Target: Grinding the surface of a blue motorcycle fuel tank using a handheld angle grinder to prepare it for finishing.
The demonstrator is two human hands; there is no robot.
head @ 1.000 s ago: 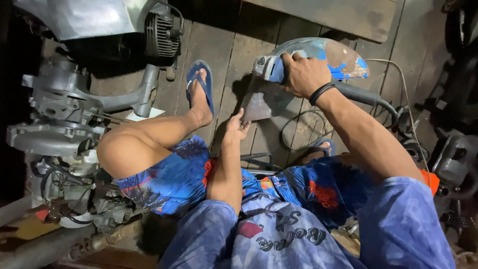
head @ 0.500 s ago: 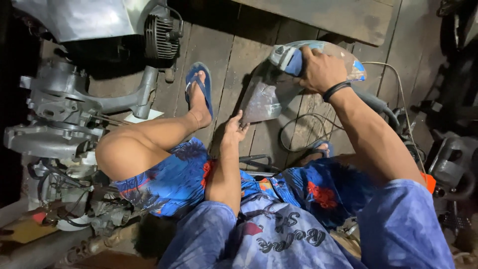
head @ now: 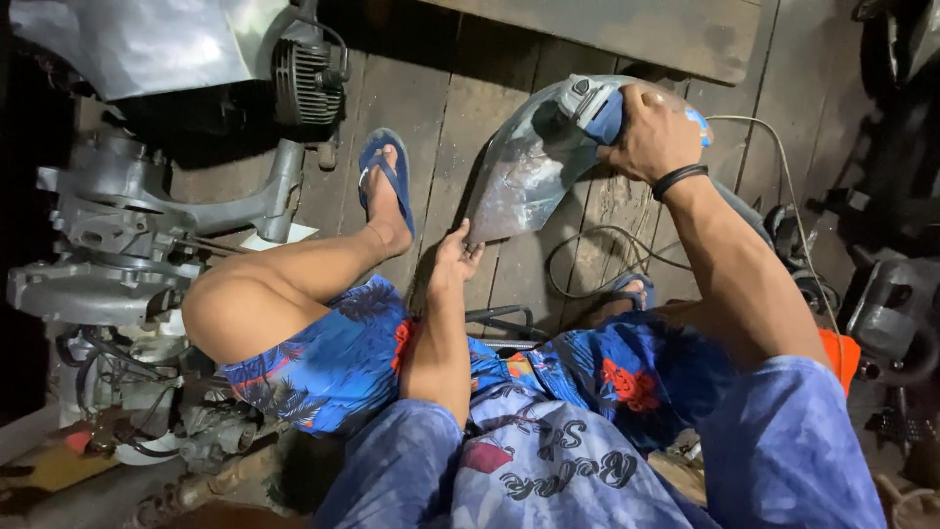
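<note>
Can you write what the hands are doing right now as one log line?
left hand: holds lower edge of grey metal panel | right hand: grips blue angle grinder on panel top | place: wooden floor

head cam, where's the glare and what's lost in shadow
Head view: glare on the curved metal panel between the left hand and the right hand gripping the angle grinder; the silver sheet top left shines; left edge and right-side machinery go dark.

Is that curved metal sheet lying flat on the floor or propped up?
Propped up. The metal sheet stands tilted on its lower edge, steadied by the left hand, while the right hand presses a grinder on top.
</note>
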